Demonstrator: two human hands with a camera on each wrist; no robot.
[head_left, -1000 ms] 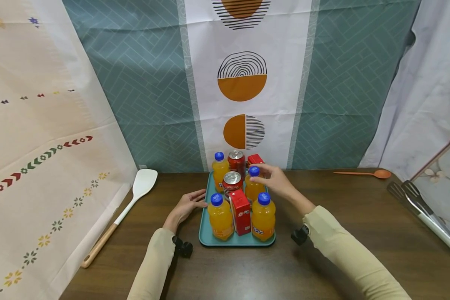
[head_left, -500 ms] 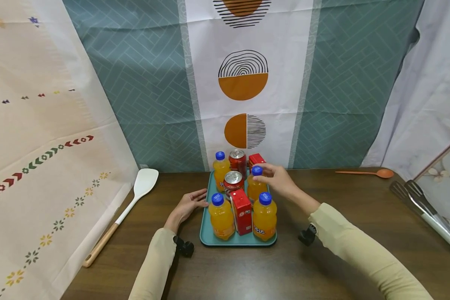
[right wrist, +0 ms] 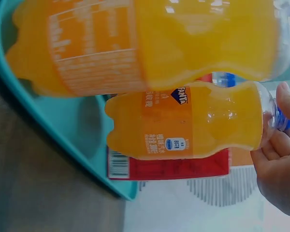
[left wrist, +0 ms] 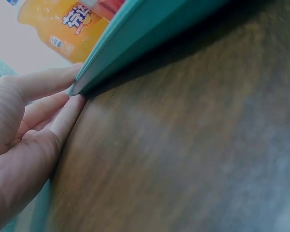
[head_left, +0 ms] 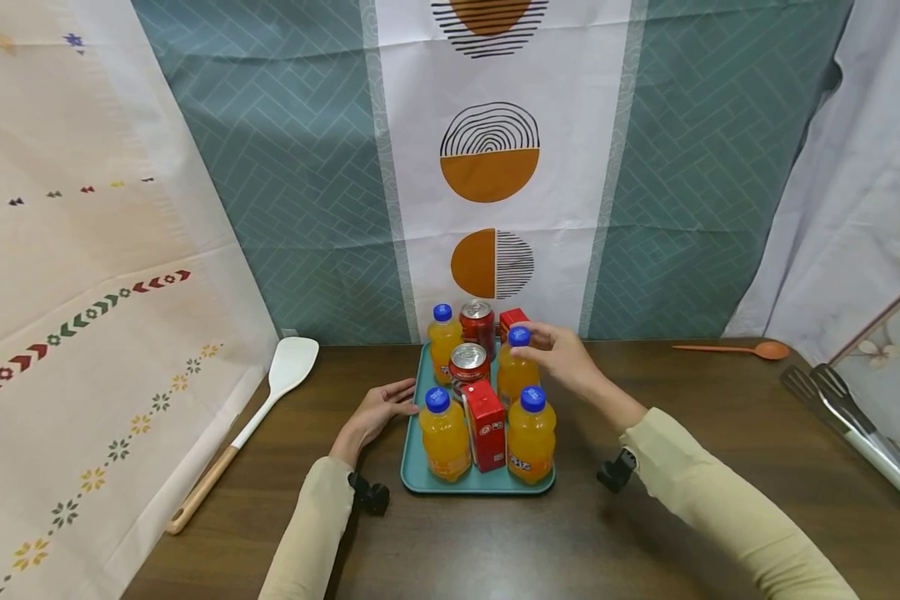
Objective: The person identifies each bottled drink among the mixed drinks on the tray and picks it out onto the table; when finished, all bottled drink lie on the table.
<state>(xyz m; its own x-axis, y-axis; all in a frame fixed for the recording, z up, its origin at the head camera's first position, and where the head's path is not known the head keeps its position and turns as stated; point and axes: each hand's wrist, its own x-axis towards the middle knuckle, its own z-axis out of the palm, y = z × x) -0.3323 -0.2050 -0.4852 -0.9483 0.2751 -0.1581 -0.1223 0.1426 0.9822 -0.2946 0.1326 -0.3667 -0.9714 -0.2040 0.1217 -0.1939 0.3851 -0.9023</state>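
Note:
In the head view my right hand [head_left: 564, 357] grips the neck of an orange soda bottle [head_left: 514, 377], just under its blue cap. The right wrist view shows this Fanta bottle [right wrist: 183, 121] upright over the tray floor, thumb and fingers around its neck. My left hand [head_left: 371, 415] is at the left side of the teal tray [head_left: 414, 467], its straight fingers touching the rim, as the left wrist view shows. Also on the tray are two front orange soda bottles [head_left: 445, 437] [head_left: 531, 437], a red drink carton [head_left: 486, 429] and a red can [head_left: 468, 367].
Farther back on the tray stand another orange bottle [head_left: 444, 346], a second red can [head_left: 478, 325] and another red carton [head_left: 513, 318]. A white spatula [head_left: 270, 400] lies left; an orange spoon [head_left: 768, 350] and metal tongs [head_left: 862, 429] lie right. Patterned cloth [head_left: 330, 208] hangs behind.
The bottle in my right hand has risen slightly and shifted a little to the right. My left hand stays at the tray's edge. The whole head view has drifted slightly.

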